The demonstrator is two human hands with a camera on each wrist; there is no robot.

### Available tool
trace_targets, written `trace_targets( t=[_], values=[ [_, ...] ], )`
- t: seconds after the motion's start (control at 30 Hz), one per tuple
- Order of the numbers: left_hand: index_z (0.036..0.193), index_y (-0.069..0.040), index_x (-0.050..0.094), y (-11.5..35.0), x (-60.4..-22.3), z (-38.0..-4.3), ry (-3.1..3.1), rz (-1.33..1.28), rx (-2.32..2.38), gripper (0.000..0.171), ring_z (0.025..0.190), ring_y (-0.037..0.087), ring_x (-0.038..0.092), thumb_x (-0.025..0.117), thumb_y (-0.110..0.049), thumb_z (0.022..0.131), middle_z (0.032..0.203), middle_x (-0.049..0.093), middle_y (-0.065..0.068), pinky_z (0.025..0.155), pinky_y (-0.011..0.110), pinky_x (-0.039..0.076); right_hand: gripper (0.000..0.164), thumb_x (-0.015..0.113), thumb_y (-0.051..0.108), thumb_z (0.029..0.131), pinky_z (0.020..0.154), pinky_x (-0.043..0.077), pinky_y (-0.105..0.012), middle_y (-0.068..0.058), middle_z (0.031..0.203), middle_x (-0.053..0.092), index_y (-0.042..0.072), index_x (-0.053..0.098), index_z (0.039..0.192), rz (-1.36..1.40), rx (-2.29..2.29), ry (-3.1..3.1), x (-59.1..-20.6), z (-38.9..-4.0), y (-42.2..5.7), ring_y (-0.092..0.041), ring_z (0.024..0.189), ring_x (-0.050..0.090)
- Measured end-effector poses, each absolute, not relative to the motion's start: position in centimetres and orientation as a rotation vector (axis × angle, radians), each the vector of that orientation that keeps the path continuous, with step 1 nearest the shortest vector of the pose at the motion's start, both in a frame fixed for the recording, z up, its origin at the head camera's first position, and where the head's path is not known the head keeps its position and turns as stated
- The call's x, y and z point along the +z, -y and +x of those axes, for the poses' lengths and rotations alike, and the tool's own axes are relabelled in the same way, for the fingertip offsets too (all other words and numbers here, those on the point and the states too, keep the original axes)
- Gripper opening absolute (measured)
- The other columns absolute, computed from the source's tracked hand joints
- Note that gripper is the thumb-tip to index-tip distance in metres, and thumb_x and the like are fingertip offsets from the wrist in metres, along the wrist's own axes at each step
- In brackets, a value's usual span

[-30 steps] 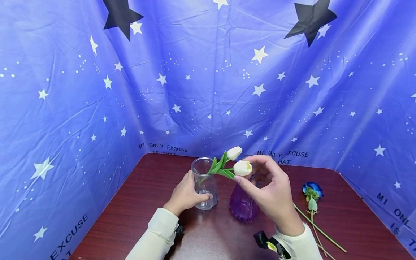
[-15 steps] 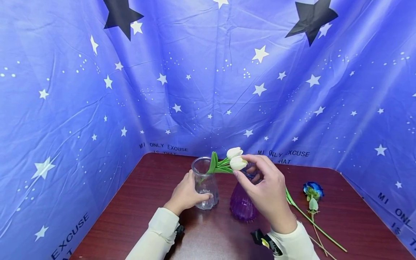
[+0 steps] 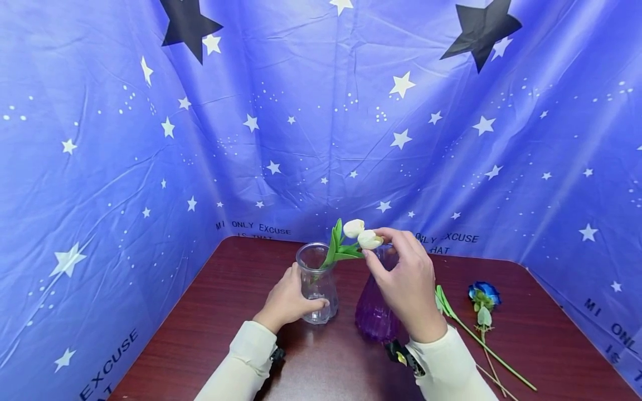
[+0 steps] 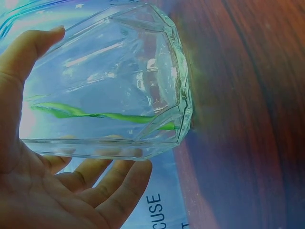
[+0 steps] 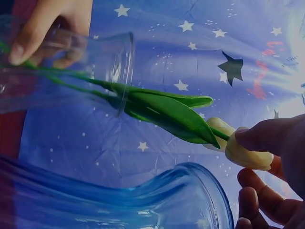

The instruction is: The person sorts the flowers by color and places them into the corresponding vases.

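Note:
My left hand [image 3: 286, 298] grips a clear glass vase [image 3: 319, 301] that stands upright on the table, its thumb across the near side. Two white tulips lean out of that vase to the right, and green stem shows through the glass in the left wrist view. Thumb and fingertips of my right hand [image 3: 408, 287] pinch the nearer tulip [image 3: 369, 239] by its bloom. The other tulip [image 3: 353, 228] sits just behind it, free of the fingers. Green leaves [image 5: 167, 112] emerge at the vase's mouth in the right wrist view.
A ribbed purple vase [image 3: 373, 314] with a bluish rim [image 5: 209, 191] stands below my right hand, partly hidden by it. On the right of the dark red table [image 3: 210, 323] lie a blue rose [image 3: 484, 295] and another green stem [image 3: 494, 348]. A starry blue cloth [image 3: 301, 139] surrounds the table.
The right hand has shifted left and slightly up. With it, the tulip blooms have moved left and up, and the leaves stand steeper. The left hand and clear vase stay put.

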State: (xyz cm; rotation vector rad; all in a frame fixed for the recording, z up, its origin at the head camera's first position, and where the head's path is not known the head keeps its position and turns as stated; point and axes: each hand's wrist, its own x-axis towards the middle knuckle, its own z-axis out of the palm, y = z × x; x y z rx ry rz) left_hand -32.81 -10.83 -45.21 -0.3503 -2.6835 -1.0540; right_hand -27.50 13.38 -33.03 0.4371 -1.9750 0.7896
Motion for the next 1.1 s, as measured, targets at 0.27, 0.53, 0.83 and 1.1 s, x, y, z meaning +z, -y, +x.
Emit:
trace_targets(
  t=[0.27,0.53,0.83,1.1],
  values=[
    [0.136,-0.014,0.047,10.8,-45.2,-32.8,2.690,-0.355,-1.037,0.092,0.110,0.023,0.064,0.090,-0.057,0.067,0.120,0.059,0.004,0.091,0.046,0.055,0.036,0.087,0.019,0.081,0.064,0.049,-0.040,-0.004,0.095,0.066,0.015,0.073,0.114,0.373,0.699,2.037,-32.3,-29.1,-13.5,-0.020,0.073,0.064],
    [0.137,-0.013,0.046,10.9,-45.1,-32.7,2.692,-0.347,-1.042,0.093,0.110,0.024,0.063,0.090,-0.057,0.068,0.120,0.059,0.005,0.092,0.047,0.055,0.036,0.086,0.021,0.082,0.060,0.047,-0.039,-0.001,0.092,0.063,0.018,0.073,0.115,0.336,0.653,2.063,-31.5,-29.8,-13.1,-0.017,0.073,0.061],
    [0.137,-0.014,0.046,10.9,-44.9,-32.6,2.691,-0.346,-1.046,0.092,0.110,0.024,0.063,0.090,-0.057,0.068,0.120,0.059,0.005,0.092,0.047,0.055,0.040,0.087,0.025,0.084,0.067,0.049,-0.038,-0.003,0.096,0.065,0.016,0.073,0.120,0.376,0.728,2.064,-31.9,-28.7,-13.6,-0.018,0.074,0.064],
    [0.135,-0.013,0.047,10.9,-45.0,-32.6,2.687,-0.355,-1.043,0.092,0.108,0.024,0.064,0.091,-0.056,0.067,0.118,0.059,0.004,0.090,0.046,0.055,0.034,0.083,0.025,0.089,0.070,0.048,-0.035,-0.003,0.098,0.068,0.017,0.076,0.121,0.402,0.800,2.006,-32.6,-27.8,-14.1,-0.015,0.075,0.063]
  ],
)
